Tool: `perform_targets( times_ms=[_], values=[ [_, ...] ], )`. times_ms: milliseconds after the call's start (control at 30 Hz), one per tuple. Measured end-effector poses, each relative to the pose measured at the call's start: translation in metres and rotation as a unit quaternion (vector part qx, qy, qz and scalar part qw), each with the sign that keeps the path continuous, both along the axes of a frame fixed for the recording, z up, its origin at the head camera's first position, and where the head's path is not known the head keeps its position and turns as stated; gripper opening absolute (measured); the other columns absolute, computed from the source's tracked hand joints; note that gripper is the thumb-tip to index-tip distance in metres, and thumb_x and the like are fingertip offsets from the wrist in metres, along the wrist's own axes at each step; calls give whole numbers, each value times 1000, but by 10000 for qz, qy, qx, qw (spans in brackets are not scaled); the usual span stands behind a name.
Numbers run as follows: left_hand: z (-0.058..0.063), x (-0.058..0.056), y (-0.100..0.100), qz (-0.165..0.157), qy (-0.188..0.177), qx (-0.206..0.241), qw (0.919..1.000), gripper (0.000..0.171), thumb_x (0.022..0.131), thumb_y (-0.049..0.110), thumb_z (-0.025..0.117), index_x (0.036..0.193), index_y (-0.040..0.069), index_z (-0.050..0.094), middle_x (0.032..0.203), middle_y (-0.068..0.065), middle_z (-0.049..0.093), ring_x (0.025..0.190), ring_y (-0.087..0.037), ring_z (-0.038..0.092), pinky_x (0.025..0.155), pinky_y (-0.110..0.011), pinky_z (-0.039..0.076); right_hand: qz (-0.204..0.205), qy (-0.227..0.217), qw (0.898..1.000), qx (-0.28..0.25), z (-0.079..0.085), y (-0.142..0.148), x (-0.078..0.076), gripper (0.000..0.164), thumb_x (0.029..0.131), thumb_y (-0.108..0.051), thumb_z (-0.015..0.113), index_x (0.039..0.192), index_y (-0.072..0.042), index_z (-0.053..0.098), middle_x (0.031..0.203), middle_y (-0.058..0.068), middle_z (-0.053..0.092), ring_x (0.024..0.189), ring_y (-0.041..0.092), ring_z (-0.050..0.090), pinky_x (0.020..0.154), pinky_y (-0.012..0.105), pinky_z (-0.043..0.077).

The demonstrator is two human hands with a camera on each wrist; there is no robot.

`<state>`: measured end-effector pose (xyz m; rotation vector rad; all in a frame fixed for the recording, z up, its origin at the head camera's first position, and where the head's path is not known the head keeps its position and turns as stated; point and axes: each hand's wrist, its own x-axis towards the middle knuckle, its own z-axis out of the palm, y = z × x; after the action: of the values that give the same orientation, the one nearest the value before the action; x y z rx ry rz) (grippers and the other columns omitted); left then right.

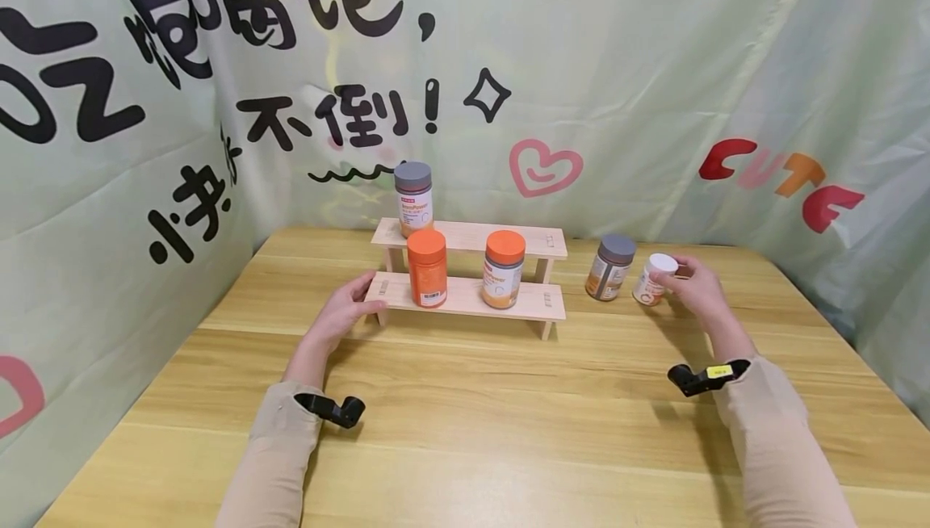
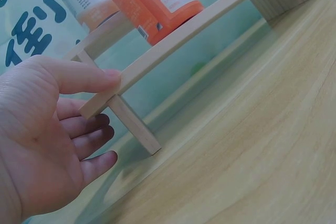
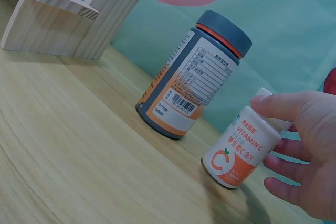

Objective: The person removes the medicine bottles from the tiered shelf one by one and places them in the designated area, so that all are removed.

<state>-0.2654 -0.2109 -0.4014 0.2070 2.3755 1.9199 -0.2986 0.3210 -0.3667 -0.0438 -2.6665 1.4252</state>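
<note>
At the left end of the two-tier wooden rack, my left hand pinches the lower board, thumb on top and fingers underneath. My right hand grips a small white vitamin C bottle near its cap, thumb in front and fingers behind. The bottle stands on the table. Just left of it is a grey-capped supplement jar, not touched. An all-orange jar and an orange-capped jar stand on the lower tier. Another grey-capped jar sits at the left of the upper tier.
The wood-grain table stretches in front of the rack. A pale printed cloth hangs behind and along the sides. Black wrist cameras sit on both sleeves.
</note>
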Motion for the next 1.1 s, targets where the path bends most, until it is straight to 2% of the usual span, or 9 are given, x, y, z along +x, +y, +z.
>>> perform_targets(
  times_ms=[133, 233, 367, 467, 633, 767, 867, 967, 1100],
  values=[
    [0, -1, 0, 15, -4, -25, 10000, 76, 85, 5, 63, 145, -5, 18, 150, -22, 18, 137, -32, 20, 111, -41, 18, 74, -38, 10000, -13, 3, 3, 2, 71, 92, -31, 56, 139, 13, 25, 132, 34, 37, 109, 32, 42, 72, 18, 39],
    [0, 0, 0, 6, 18, -52, 10000, 75, 85, 5, 63, 145, -5, 18, 150, -22, 18, 137, -32, 20, 111, -41, 18, 123, -26, 9999, -94, 8, 5, 5, 72, 92, -32, 55, 139, 13, 24, 133, 34, 36, 102, 19, 45, 73, 18, 41],
    [1, 1, 0, -24, 55, -65, 10000, 75, 86, 5, 62, 145, -6, 17, 149, -24, 18, 136, -34, 20, 111, -42, 17, 150, 11, 9997, -213, 17, 6, 8, 73, 93, -34, 52, 140, 13, 21, 134, 32, 34, 90, -1, 42, 78, 19, 42],
    [2, 2, 0, -48, 60, -39, 10000, 75, 86, 5, 61, 145, -6, 17, 149, -24, 18, 136, -34, 20, 111, -43, 17, 102, 30, 9998, -142, 25, 6, 10, 74, 93, -37, 51, 140, 12, 21, 133, 31, 35, 87, -4, 40, 79, 20, 41],
    [3, 2, 1, -63, 56, -36, 10000, 75, 86, 4, 61, 145, -6, 16, 149, -24, 17, 136, -34, 19, 111, -42, 17, 13, 134, 9999, 87, 38, 3, 11, 74, 93, -39, 51, 140, 11, 23, 132, 30, 38, 94, 4, 42, 80, 23, 41],
    [2, 2, 2, -18, 59, -62, 10000, 75, 85, 4, 61, 145, -6, 17, 150, -23, 18, 136, -33, 20, 111, -41, 18, -23, 201, 9997, 116, 52, -4, 11, 76, 92, -43, 51, 142, 7, 24, 134, 30, 38, 109, 26, 45, 92, 39, 42],
    [1, 1, 2, -2, 63, -122, 9999, 75, 85, 5, 62, 145, -6, 17, 150, -23, 18, 136, -33, 21, 110, -42, 18, 24, 267, 9996, 104, 64, -13, 11, 78, 90, -46, 53, 143, 4, 24, 136, 30, 37, 120, 39, 37, 99, 53, 33],
    [1, 1, 2, 35, 42, -141, 9999, 75, 85, 5, 62, 145, -5, 18, 150, -22, 19, 136, -33, 21, 111, -41, 18, 130, 349, 9992, 125, 75, -23, 11, 80, 89, -48, 54, 144, 2, 25, 135, 29, 38, 122, 40, 36, 100, 56, 29],
    [1, 2, 1, 28, 48, -135, 9999, 75, 85, 5, 62, 145, -6, 18, 150, -23, 18, 136, -33, 20, 111, -42, 17, 311, 393, 9987, 109, 87, -38, 9, 79, 89, -49, 54, 144, 0, 26, 135, 27, 40, 123, 38, 37, 102, 54, 29]
  ],
)
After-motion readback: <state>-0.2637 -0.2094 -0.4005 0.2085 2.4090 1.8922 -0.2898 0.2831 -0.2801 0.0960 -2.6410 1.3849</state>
